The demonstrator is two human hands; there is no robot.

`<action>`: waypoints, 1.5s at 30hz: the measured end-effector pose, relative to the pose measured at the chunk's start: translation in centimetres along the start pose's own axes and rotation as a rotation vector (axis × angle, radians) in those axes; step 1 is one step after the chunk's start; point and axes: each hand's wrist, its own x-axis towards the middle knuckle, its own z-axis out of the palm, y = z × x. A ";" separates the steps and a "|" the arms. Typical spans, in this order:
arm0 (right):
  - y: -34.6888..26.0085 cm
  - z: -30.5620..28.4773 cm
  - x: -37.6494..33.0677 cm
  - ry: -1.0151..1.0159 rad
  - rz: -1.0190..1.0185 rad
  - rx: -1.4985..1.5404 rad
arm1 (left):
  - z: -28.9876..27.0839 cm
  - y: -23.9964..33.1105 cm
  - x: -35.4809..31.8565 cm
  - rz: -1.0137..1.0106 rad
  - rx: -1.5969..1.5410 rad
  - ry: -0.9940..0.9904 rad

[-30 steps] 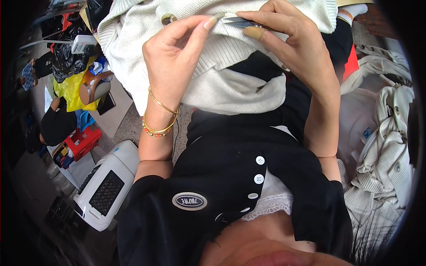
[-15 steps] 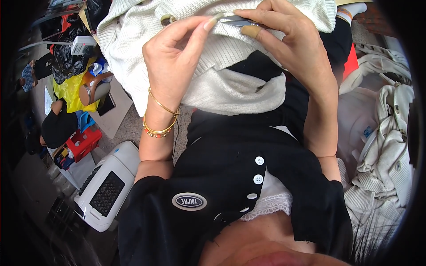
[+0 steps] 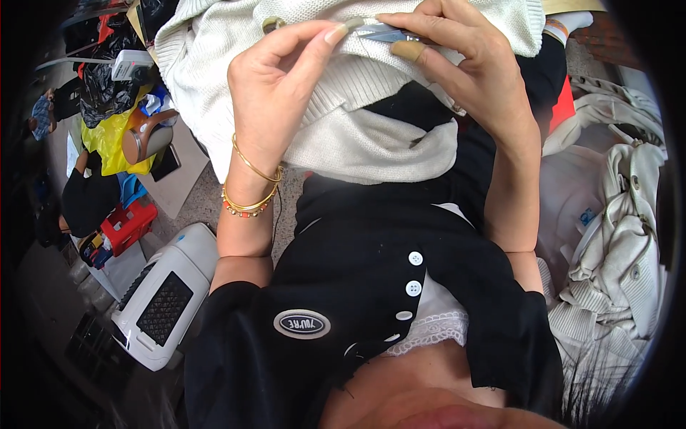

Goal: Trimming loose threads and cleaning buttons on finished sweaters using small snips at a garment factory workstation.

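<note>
While held, snips (image 3: 386,32) lying crosswise

Sweater (image 3: 357,136) on lap, garments (image 3: 614,236) rightward

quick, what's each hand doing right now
Left hand: pinching the cream knit sweater.
Right hand: closed on a small metal tool at the sweater's edge.

Two hands, left hand (image 3: 275,93) and right hand (image 3: 475,79), one cream knit sweater (image 3: 357,136), one small metal tool (image 3: 382,32), three white buttons (image 3: 414,288), two gold bangles (image 3: 254,168), one beaded bracelet (image 3: 243,206), one white appliance (image 3: 168,300).
</note>
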 end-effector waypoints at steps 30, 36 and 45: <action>2.8 -0.8 0.3 0.187 -0.298 -0.185 | 2.1 1.4 -0.5 0.062 -0.175 0.093; 2.6 -0.8 0.3 0.166 -0.306 -0.190 | 1.6 1.2 -0.6 0.041 -0.141 0.034; 2.4 -1.5 0.1 0.184 -0.326 -0.182 | 1.6 1.1 -0.5 0.050 -0.119 0.005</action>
